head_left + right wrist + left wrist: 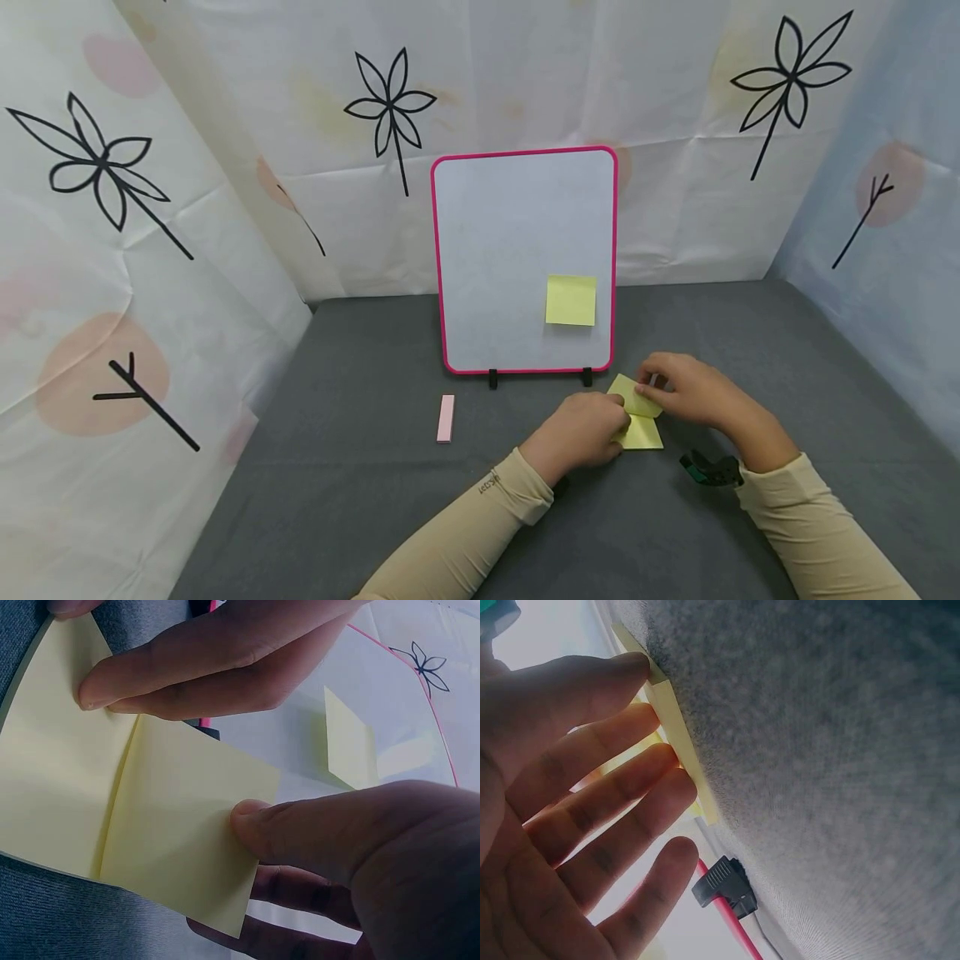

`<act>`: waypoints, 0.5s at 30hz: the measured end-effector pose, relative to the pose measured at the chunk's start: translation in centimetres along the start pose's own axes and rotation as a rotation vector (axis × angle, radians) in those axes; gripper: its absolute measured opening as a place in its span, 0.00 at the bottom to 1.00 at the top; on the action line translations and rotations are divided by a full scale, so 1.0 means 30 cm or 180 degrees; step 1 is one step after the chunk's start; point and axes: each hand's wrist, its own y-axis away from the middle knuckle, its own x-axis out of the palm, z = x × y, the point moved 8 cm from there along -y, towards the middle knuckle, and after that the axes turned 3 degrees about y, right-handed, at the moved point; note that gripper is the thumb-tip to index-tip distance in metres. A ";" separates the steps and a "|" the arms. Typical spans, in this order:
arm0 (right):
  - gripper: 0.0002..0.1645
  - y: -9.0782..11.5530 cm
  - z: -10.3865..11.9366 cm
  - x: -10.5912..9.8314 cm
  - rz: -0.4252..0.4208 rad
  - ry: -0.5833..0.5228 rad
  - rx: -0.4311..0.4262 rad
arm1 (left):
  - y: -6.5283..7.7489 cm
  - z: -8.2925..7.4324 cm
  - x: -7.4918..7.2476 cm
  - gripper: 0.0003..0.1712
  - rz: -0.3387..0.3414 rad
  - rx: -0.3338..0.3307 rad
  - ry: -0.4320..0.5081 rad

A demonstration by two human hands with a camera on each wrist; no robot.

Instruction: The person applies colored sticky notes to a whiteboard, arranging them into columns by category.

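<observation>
A pad of yellow sticky notes [642, 435] lies on the dark table in front of the whiteboard. My left hand [585, 427] holds it at its left side, fingertips and thumb against the pad, as the left wrist view shows from low down. Between thumb and fingers my right hand [686, 389] pinches the top sticky note [184, 817], which is lifted and folded back from the pad [52, 787]. One edge of that sheet still meets the pad along a crease. Another yellow sticky note [570, 300] is stuck on the lower right of the whiteboard [510, 225].
The pink-framed whiteboard stands upright on black feet [492, 379] at the back of the table. Left of my hands lies a small pale pink strip [446, 419]. Patterned cloth walls [675, 208] enclose the back and sides.
</observation>
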 end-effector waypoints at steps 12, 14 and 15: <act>0.05 0.007 -0.009 -0.014 -0.0070 0.0047 0.0007 | -0.002 0.003 0.011 0.08 -0.0011 -0.0021 0.0000; 0.06 0.009 -0.009 -0.017 -0.0079 0.0057 0.0010 | -0.003 0.003 0.011 0.08 -0.0003 -0.0025 0.0004; 0.06 0.010 -0.010 -0.018 -0.0085 0.0069 0.0016 | -0.003 0.004 0.010 0.08 0.0004 -0.0028 0.0008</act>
